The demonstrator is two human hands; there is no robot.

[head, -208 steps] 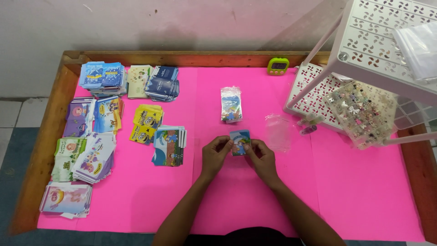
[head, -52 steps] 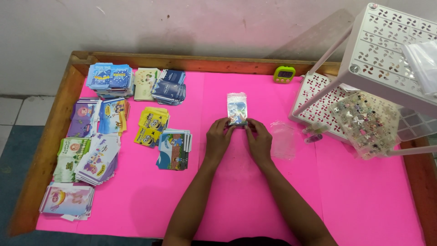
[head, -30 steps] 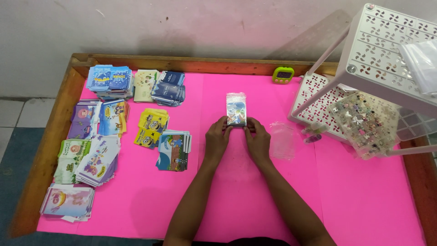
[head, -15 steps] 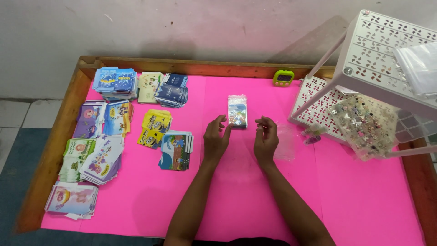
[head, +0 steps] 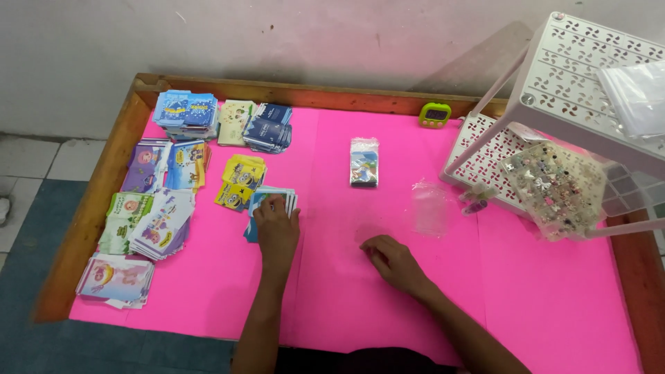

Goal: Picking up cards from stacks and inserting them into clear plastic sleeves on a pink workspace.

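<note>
Pink sheet [head: 346, 305] over a wooden-rimmed table [head: 104, 187], bare wall behind. Far left: loose card stacks [head: 149, 215], some fanned. Left hand [head: 277, 225] lies flat on the blue card pile [head: 267, 204], fingers spread; can't tell if it has pinched a card. Risk: pile is skewed, a drag could slide several cards or knock the yellow stack [head: 239, 181] just beside it. Right hand [head: 388, 260] rests loosely curled on the sheet, holding nothing. Filled bags [head: 364, 161] sit centre-back, empty clear bag [head: 431, 208] near the white rack [head: 554, 90]. Pile mostly hidden under the palm; rack cut off right.
</note>
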